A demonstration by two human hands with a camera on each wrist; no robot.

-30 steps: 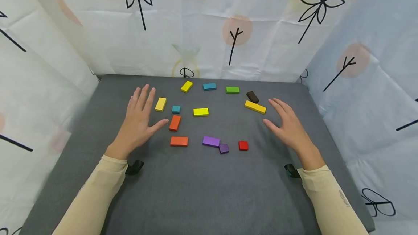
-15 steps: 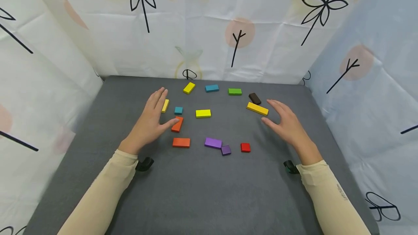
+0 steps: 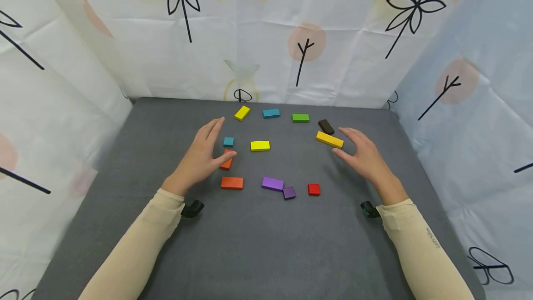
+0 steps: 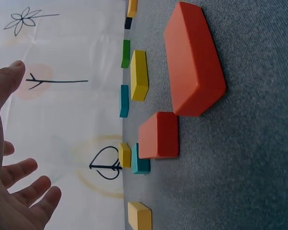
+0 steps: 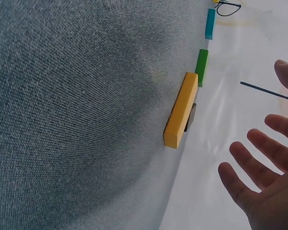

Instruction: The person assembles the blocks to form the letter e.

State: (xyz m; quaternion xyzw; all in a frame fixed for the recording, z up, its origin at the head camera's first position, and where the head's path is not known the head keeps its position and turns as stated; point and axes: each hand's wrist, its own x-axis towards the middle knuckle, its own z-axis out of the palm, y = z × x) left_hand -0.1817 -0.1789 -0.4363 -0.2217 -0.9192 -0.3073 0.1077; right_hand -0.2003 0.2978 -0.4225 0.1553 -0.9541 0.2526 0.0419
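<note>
Orange blk (image 3: 226, 165) part-hidden by L hand (image 3: 201, 155); patterned cloth (image 3: 250, 17) behind tbl (image 3: 270, 249).

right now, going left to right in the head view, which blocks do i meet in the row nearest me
orange block → longer purple block → small purple block → red block

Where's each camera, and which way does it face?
Head: on the head, facing forward-down over the table; both sleeves, left hand and right hand show.
Left wrist: worn there, facing orange blocks and backdrop; part of left hand shows.
Right wrist: worn there, facing long yellow block and backdrop; part of right hand shows.
Both wrist views share the green block.
</note>
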